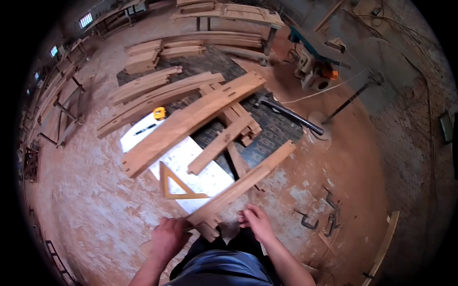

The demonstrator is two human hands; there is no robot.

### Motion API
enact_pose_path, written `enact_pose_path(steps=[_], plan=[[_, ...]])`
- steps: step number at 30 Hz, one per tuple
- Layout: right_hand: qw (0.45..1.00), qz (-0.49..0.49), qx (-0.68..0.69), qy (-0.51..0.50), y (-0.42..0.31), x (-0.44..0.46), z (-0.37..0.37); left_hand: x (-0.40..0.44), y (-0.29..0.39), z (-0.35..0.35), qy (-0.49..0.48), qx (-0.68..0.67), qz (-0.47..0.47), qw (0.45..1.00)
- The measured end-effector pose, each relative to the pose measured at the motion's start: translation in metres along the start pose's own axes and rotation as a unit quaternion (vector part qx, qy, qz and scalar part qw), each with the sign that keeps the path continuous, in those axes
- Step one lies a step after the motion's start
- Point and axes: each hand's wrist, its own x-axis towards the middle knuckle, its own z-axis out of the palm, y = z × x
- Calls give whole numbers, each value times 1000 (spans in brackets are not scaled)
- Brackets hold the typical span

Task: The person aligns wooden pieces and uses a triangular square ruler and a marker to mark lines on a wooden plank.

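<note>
A long narrow wooden rail (248, 180) lies slantwise in front of me, its near end close to my lap. Beside that end, my left hand (170, 237) is closed; a thin dark thing shows at its fingers, too unclear to name. Just below the rail's end is a short wooden piece with a notched end (208, 231). My right hand (256, 222) hovers to the right of the rail, apart from it, fingers curled in; whatever they hold, if anything, is hidden. A wooden set square (185, 190) rests on white paper (183, 155) beyond the rail.
A wide mortised board (195, 119) crosses the paper near a yellow tape measure (159, 113) and black pen (145, 129). A hammer (293, 116) lies right of stacked pieces (224, 143). Clamps (309, 221) are on the floor at right; a machine (315, 62) stands behind.
</note>
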Motion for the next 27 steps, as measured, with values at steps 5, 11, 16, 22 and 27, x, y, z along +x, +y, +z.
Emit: enact_pose_path(steps=[5, 11, 16, 22, 27], plan=[[991, 69, 28, -108, -13, 43, -11, 0, 16, 8, 5, 49, -55, 997], [966, 104, 39, -233, -37, 56, -42, -3, 49, 2, -8, 74, -106, 992], [936, 137, 204, -251, -30, 58, -99, -28, 96, 16, -32, 73, -145, 986], [956, 131, 171, -199, -33, 68, -111, -43, 104, 49, -10, 59, -183, 981], [961, 121, 157, -194, -42, 78, -95, -36, 96, 49, 9, 57, -208, 976]])
